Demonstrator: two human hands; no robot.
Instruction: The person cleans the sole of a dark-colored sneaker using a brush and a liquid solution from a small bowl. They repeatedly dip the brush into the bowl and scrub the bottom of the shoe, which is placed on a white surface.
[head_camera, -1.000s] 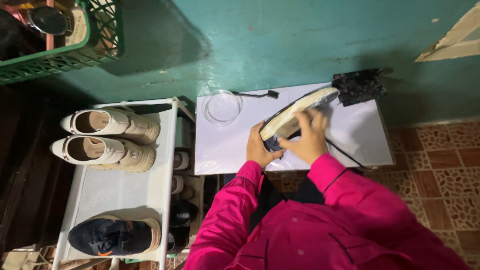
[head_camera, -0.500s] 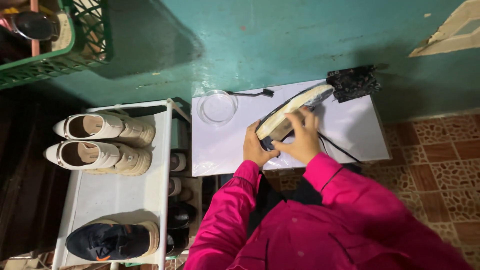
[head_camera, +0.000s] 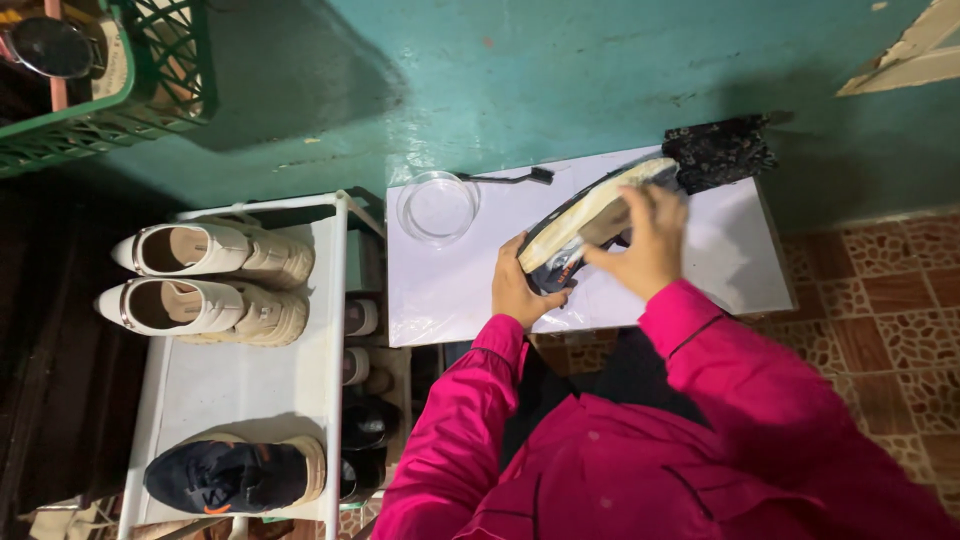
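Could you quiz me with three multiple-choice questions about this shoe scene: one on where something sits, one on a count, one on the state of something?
1. Where is the clear round bowl?
A. On the white table, left of the hands
B. On the rack beside the white shoes
C. On the tiled floor

2. How many white shoes lie on the top shelf of the shoe rack?
A. One
B. Two
C. Four

3. What is the state of the shoe at the table?
A. Lying flat, untouched
B. Held tilted, sole turned up, between both hands
C. Worn on a foot

Answers: 1 A, the bowl stands on the table next to a small brush. 2 B, a pair lies side by side, with one dark sneaker further along. 3 B, the left hand grips its lower end while the right hand rests on its side.
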